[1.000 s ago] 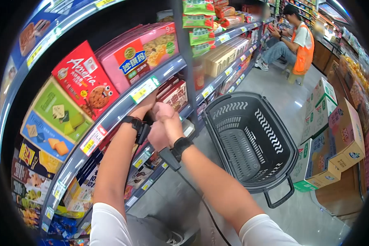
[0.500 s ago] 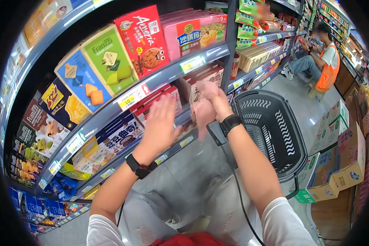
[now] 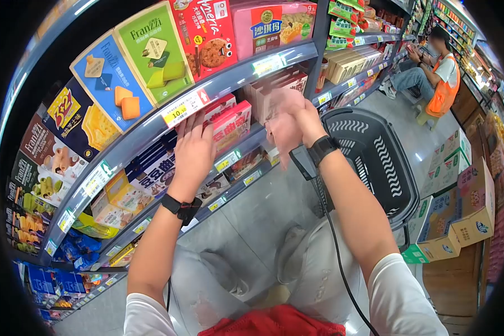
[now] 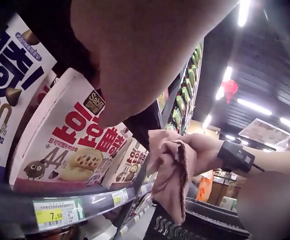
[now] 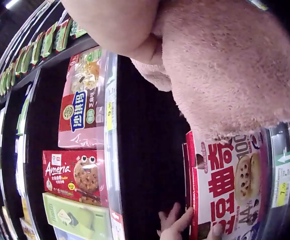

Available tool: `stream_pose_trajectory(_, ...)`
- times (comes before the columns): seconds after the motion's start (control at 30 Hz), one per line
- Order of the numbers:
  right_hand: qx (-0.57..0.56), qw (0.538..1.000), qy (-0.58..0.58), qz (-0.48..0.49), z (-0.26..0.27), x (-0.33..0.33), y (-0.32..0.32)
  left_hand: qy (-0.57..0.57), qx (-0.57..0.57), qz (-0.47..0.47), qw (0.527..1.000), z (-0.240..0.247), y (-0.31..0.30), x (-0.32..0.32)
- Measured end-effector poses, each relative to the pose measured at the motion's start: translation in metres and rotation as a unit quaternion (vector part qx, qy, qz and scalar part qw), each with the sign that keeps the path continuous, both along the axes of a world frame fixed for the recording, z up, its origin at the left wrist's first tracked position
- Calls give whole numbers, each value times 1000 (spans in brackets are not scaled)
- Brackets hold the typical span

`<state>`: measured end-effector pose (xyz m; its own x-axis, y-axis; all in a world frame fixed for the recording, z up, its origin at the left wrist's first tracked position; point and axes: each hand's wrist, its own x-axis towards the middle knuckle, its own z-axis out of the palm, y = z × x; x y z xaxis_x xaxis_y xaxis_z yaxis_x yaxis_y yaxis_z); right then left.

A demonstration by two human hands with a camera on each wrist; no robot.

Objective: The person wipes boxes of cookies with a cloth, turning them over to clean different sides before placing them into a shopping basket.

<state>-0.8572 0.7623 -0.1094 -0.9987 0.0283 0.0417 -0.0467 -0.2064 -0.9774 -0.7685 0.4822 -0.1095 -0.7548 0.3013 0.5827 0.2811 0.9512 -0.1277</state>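
My right hand (image 3: 309, 124) grips a fuzzy pink cloth (image 3: 284, 123), which hangs in folds in front of the shelf. Deeper in on the lower shelf stand red-and-white cookie boxes (image 3: 232, 126). My left hand (image 3: 195, 150) reaches in under the upper shelf's edge at these boxes. In the right wrist view its fingers (image 5: 173, 222) lie along the side of one cookie box (image 5: 217, 185), with the thumb on its front. The left wrist view has the printed front of a cookie box (image 4: 67, 145) close by the hand, and the cloth (image 4: 170, 170) farther right.
Above, an upper shelf (image 3: 145, 126) carries biscuit boxes, a red Ameria box (image 3: 207, 39) among them. A black shopping basket (image 3: 369, 162) stands on the floor at right. Cartons (image 3: 453, 218) are stacked beyond it. A person in an orange vest (image 3: 442, 84) sits farther down the aisle.
My left hand has come out from beside the right hand, moved left, and reached in to the cookie boxes. The right hand keeps the cloth. The head view has swung left.
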Motion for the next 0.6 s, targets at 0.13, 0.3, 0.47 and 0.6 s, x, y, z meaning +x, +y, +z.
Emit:
stream_pose_trajectory(0.13, 4, 1000, -14, 23, 2, 2, 2, -17, 24, -37, 999, -2, 3, 5)
stream_pose_trajectory(0.3, 28, 997, -10, 76, -1, -2, 5, -47, 86, -62, 993, -8, 11, 9)
stream_pose_trajectory(0.47, 105, 986, 37, 127, -6, -2, 2, -61, 111, -34, 991, -18, 11, 10)
stream_pose_trajectory(0.6, 103, 970, 95, 198, -1, 4, 2, -34, 132, -38, 990, -3, 14, 20)
